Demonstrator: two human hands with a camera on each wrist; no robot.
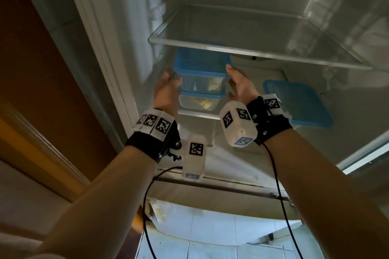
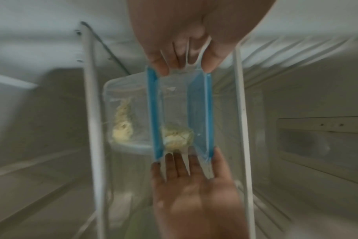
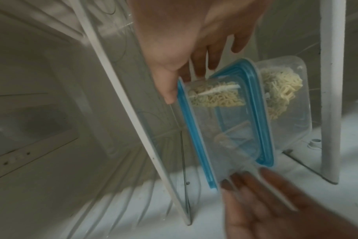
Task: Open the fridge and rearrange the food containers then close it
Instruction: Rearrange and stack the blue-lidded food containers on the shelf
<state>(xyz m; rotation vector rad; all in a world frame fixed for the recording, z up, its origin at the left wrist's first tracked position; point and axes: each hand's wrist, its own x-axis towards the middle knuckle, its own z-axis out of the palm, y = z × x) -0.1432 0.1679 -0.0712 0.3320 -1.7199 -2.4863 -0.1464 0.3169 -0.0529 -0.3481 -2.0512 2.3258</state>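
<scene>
Two clear food containers with blue lids stand stacked on the lower fridge shelf. The top container (image 1: 201, 81) (image 2: 174, 105) (image 3: 210, 103) holds noodles, and so does the bottom container (image 1: 199, 104) (image 2: 123, 113) (image 3: 286, 97). My left hand (image 1: 169, 83) (image 2: 184, 53) presses its left end with straight fingers, thumb at the lid edge. My right hand (image 1: 232, 82) (image 3: 186, 67) presses the right end the same way. A third blue-lidded container (image 1: 299, 103) lies to the right on the same shelf.
A bare glass shelf (image 1: 252, 53) hangs just above the stack, leaving little headroom. The fridge's left wall (image 1: 134, 48) is close to my left hand. A wooden panel (image 1: 42, 69) stands at the left and a tiled floor (image 1: 210, 237) lies below.
</scene>
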